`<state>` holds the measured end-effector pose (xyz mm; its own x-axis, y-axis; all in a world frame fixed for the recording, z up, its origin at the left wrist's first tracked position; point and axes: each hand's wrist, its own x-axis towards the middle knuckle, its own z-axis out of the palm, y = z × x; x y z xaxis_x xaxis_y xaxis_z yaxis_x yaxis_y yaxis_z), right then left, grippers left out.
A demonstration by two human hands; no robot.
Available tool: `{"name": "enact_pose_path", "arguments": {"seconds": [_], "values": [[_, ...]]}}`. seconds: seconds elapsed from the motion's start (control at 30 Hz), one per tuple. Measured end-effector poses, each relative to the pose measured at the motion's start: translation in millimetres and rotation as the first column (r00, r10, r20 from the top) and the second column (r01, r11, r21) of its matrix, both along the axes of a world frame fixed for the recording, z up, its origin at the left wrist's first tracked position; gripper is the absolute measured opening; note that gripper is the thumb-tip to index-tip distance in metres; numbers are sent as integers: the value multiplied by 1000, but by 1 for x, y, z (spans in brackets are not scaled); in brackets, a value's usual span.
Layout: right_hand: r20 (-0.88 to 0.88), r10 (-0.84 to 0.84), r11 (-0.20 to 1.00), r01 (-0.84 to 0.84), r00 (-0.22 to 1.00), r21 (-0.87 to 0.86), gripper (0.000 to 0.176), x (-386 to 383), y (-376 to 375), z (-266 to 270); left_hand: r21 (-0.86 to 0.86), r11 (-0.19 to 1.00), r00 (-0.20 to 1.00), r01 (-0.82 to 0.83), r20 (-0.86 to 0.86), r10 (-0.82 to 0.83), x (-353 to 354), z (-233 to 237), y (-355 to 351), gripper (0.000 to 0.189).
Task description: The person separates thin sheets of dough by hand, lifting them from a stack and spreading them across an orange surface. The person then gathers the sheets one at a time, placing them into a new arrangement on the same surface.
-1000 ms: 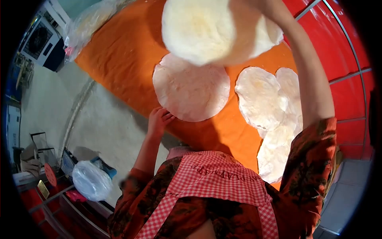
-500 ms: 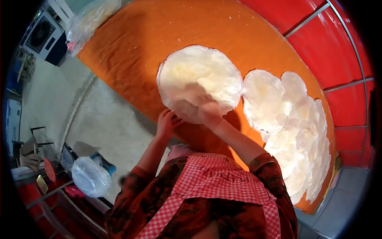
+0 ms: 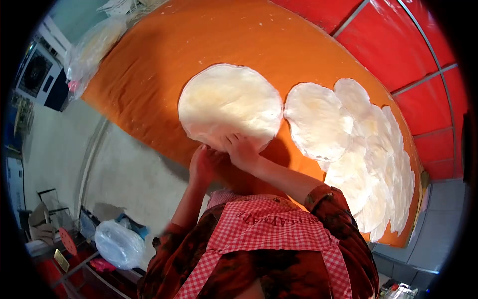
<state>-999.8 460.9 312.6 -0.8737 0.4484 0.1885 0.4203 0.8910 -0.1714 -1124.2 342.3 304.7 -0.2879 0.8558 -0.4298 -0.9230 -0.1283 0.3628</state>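
Observation:
A large round sheet of thin flatbread [image 3: 231, 94], pale with faint yellowish patches, lies on the orange cloth in front of me. My left hand [image 3: 203, 162] is at its near edge, fingers curled in with the tips right at the rim. Beside it, my right hand [image 3: 242, 153] rests on the near part of the sheet, its fingers stretched forward and slightly apart. A shadow falls over the sheet around both hands. To the right, close against the large sheet, lies a smaller flatbread [image 3: 316, 119].
Many overlapping flatbreads [image 3: 373, 159] cover the right side of the orange cloth [image 3: 164, 65]. Red tiles [image 3: 398, 45] border the far right edge. A clear plastic bag [image 3: 94, 50] sits at the far left corner, and another plastic bundle [image 3: 119, 244] is at lower left.
My right hand has drawn back from over the sheet toward its near edge, closer to my left hand. The view has shifted slightly, moving the cloth and breads leftward.

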Motion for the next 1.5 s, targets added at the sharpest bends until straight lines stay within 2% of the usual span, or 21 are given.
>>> {"name": "enact_pose_path", "arguments": {"seconds": [0.1,0.17,0.2,0.27,0.33,0.4,0.43,0.53,0.63,0.67,0.73,0.83,0.9,0.97,1.0,1.07,1.1,1.2,1.3,1.37,1.5], "values": [[243,-73,975,121,967,-189,24,-26,40,89,-12,998,983,-68,-171,65,-7,-7,-5,35],[-167,-39,977,2,985,-215,15,-28,71,156,-57,989,963,-139,-242,121,-19,-10,-5,38],[-393,-146,861,-79,908,-502,17,-27,74,208,-50,990,944,-128,-311,107,-26,-5,-6,43],[-155,-325,823,198,933,-532,19,-16,103,269,-124,978,903,-167,-417,102,-33,12,-1,44],[-334,-468,602,18,818,-799,22,0,131,281,-122,978,880,-170,-465,95,-41,29,4,47],[-302,-586,454,-4,752,-891,25,14,172,259,-50,992,883,-118,-462,82,-49,44,14,51],[-290,-629,320,-100,721,-942,27,21,191,234,240,970,869,44,-488,82,-57,54,27,55],[-134,-685,184,-8,716,-983,31,42,217,133,100,995,934,-12,-353,47,-55,58,37,48],[50,-694,-9,62,718,-998,39,80,193,37,-125,992,898,5,-437,-59,-63,-18,42,42],[64,-734,7,101,676,-995,39,83,185,22,-166,986,836,-3,-542,-89,-64,-45,42,39],[83,-805,31,183,588,-983,40,85,170,-4,-210,977,939,-42,-341,-33,-65,-60,47,37],[-44,-787,472,556,615,-685,45,81,165,-38,-179,981,953,-70,-302,13,-56,-38,46,37],[-117,-726,682,689,677,-245,63,63,114,26,-217,974,965,-61,-263,2,-60,-37,49,37],[-235,-445,880,471,864,64,66,51,80,64,-218,975,983,-44,-184,3,-61,-32,49,38],[-277,-283,954,239,918,-180,65,41,74,53,-218,975,989,-35,-145,3,-62,-30,47,38],[-334,-85,976,10,939,-218,61,21,44,37,-185,982,992,-42,-123,19,-63,-30,44,44],[-304,-47,999,39,951,-33,57,14,20,45,-167,985,994,-45,-110,26,-63,-31,43,46],[-136,-8,999,14,991,41,51,11,13,4,-73,995,987,-65,-153,53,-66,-53,40,45],[-209,39,978,6,977,210,37,8,18,-10,-112,989,982,-102,-169,82,-67,-60,37,33],[-257,36,998,-21,966,58,36,2,38,-20,-129,988,981,-84,-184,59,-62,-41,36,37],[-314,91,992,-58,945,112,34,-11,39,34,-17,999,981,-48,-187,44,-56,-32,34,52]]}}
